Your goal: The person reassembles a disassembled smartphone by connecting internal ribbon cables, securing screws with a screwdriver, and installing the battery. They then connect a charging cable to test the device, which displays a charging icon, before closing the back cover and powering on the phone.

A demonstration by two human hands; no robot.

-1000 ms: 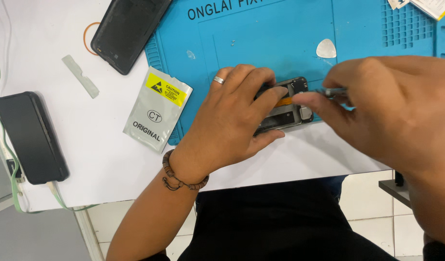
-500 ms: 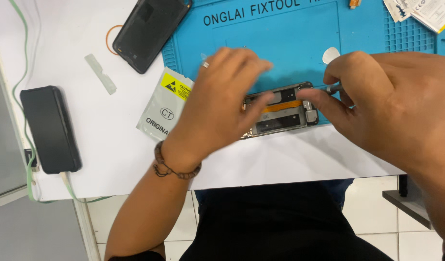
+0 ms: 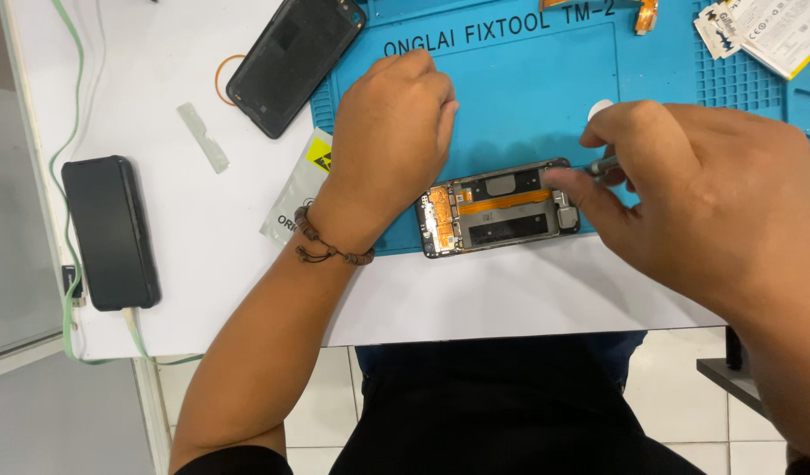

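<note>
An opened phone frame (image 3: 502, 209) with an orange flex cable lies at the near edge of the blue repair mat (image 3: 519, 97). My right hand (image 3: 686, 193) is shut on a thin metal tool (image 3: 601, 164), whose tip sits at the frame's right end. A fingertip of that hand rests on the frame's top edge. My left hand (image 3: 392, 132), with a bead bracelet at the wrist, hovers over the mat left of the frame, fingers curled, holding nothing that I can see.
A black phone back cover (image 3: 290, 62) lies at the mat's upper left corner, beside an orange rubber band (image 3: 224, 75). A silver pouch (image 3: 297, 189) with a yellow label, a black phone on a green cable (image 3: 110, 230), a clear strip (image 3: 202, 136) and papers (image 3: 774, 31) lie around.
My left hand has lifted off the phone frame and moved up and left, uncovering it. The right hand with the tool stays at the frame's right end.
</note>
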